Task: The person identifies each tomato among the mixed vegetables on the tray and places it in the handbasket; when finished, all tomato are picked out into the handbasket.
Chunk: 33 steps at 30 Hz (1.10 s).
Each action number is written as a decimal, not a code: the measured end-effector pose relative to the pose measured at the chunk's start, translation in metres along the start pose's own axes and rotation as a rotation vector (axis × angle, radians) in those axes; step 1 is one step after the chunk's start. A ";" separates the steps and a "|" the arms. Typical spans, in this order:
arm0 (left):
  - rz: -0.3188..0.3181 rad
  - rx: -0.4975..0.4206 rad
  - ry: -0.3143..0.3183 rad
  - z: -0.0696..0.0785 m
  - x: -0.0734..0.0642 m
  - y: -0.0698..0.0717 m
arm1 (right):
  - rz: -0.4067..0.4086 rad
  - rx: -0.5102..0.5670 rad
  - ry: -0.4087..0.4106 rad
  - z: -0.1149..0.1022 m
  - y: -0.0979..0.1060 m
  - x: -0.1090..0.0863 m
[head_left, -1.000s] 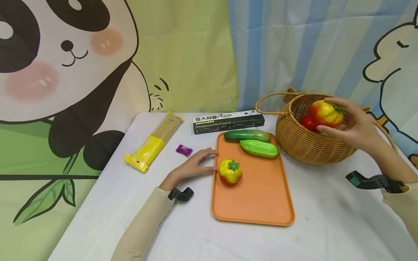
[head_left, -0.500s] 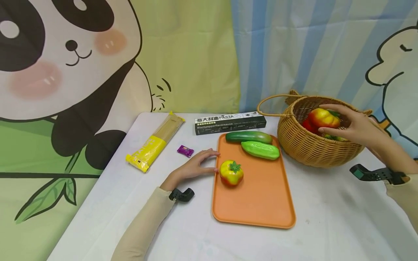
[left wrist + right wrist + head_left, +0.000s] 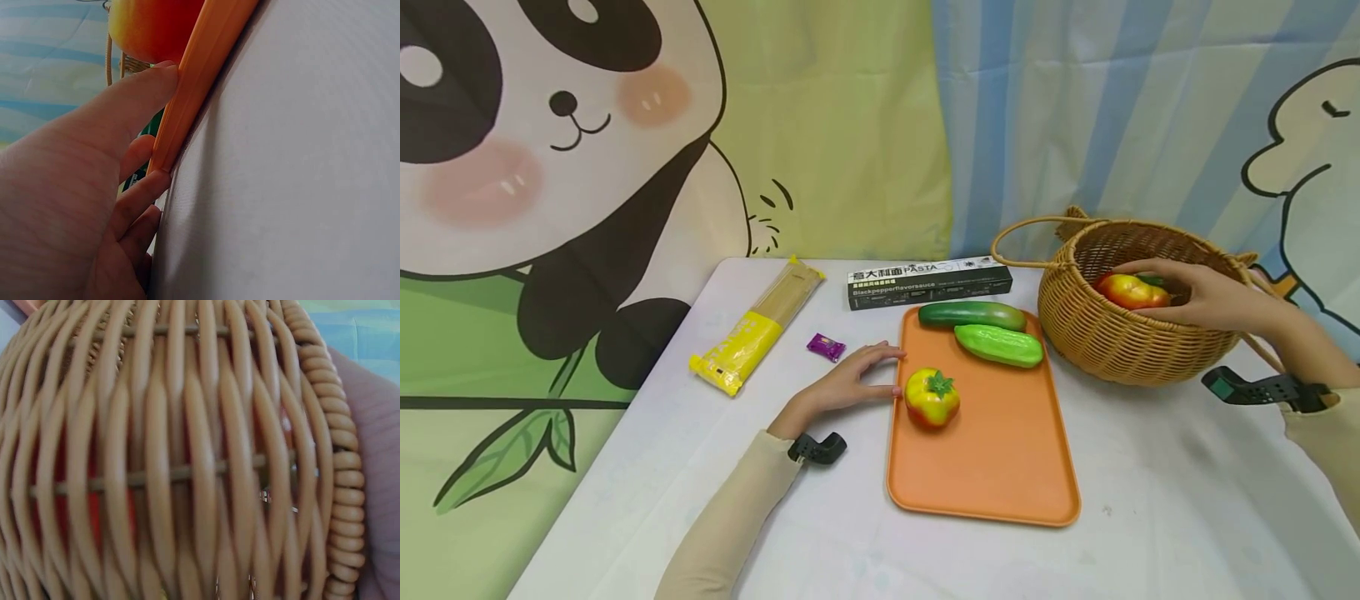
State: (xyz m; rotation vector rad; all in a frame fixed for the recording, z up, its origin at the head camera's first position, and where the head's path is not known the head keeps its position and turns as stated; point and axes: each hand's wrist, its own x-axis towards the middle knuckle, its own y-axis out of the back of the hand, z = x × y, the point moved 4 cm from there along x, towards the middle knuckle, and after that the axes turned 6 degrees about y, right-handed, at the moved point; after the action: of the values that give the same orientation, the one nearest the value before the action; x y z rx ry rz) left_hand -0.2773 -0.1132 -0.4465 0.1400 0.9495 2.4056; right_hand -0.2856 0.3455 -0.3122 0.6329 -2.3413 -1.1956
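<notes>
In the head view my right hand (image 3: pixel 1213 296) reaches over the rim of a round wicker basket (image 3: pixel 1138 342), fingers and thumb around a lobed red-and-yellow tomato (image 3: pixel 1131 292) inside it. The right wrist view is filled by the basket's woven side (image 3: pixel 162 456), with the hand's edge (image 3: pixel 381 462) beyond the rim; the tomato is mostly hidden there. My left hand (image 3: pixel 842 379) rests at the left edge of an orange tray (image 3: pixel 985 467), thumb and fingertips touching its rim (image 3: pixel 194 81). Close to them on the tray sits a similar yellow-and-red tomato (image 3: pixel 931 398) with a green leafy top.
A dark green cucumber (image 3: pixel 972 315) and a light green one (image 3: pixel 998 345) lie at the tray's far end. Behind stands a black-and-white pasta box (image 3: pixel 928 285). Left are a yellow noodle packet (image 3: pixel 756 329) and a purple-wrapped candy (image 3: pixel 826 347). The basket's handle (image 3: pixel 1026 223) sticks out leftward.
My right hand has lowered with the tomato, from above the basket's opening down inside the rim. The left hand stays at the tray's edge. The view has shifted slightly.
</notes>
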 end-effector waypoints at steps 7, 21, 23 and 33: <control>0.000 -0.005 -0.003 -0.001 0.000 0.000 | -0.092 0.099 0.086 -0.001 -0.003 0.005; -0.002 0.001 0.009 -0.001 0.001 -0.001 | 0.003 0.035 0.004 -0.005 -0.002 -0.001; -0.002 0.003 0.014 -0.001 0.001 -0.001 | 0.022 0.035 -0.028 -0.007 -0.001 -0.003; -0.004 0.007 0.016 -0.001 0.000 0.000 | 0.218 0.067 -0.123 -0.012 -0.001 -0.011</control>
State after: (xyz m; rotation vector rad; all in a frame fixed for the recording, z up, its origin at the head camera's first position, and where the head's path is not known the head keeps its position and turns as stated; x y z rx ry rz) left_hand -0.2772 -0.1133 -0.4473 0.1220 0.9639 2.4036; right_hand -0.2696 0.3434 -0.3083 0.3224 -2.4866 -1.0894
